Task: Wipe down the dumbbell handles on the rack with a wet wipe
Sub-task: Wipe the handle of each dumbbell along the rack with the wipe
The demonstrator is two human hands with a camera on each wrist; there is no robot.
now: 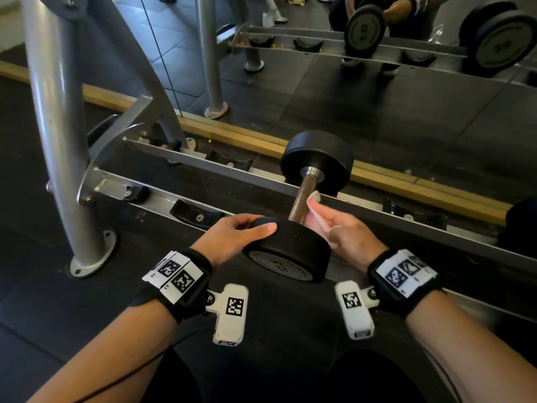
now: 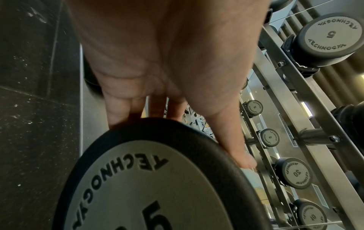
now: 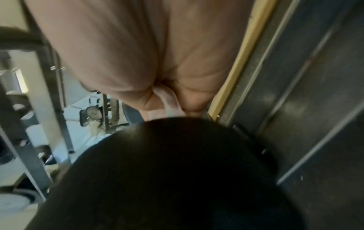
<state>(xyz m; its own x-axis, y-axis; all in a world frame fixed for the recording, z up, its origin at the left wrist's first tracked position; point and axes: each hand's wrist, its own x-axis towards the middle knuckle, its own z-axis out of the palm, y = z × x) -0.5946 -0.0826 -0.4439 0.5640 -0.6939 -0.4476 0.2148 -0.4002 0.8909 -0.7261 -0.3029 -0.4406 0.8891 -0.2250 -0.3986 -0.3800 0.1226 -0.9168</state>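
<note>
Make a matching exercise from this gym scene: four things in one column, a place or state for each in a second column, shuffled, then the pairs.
Things:
1. left hand
2. right hand
3. wet wipe
4. far dumbbell head

Places or states:
A. resting on the rack's rear rail
B. pressed against the brown handle
C. gripping the near dumbbell head
D. holding the wipe, just right of the handle

Pairs: 1-C, 2-D, 3-B, 4-A
</note>
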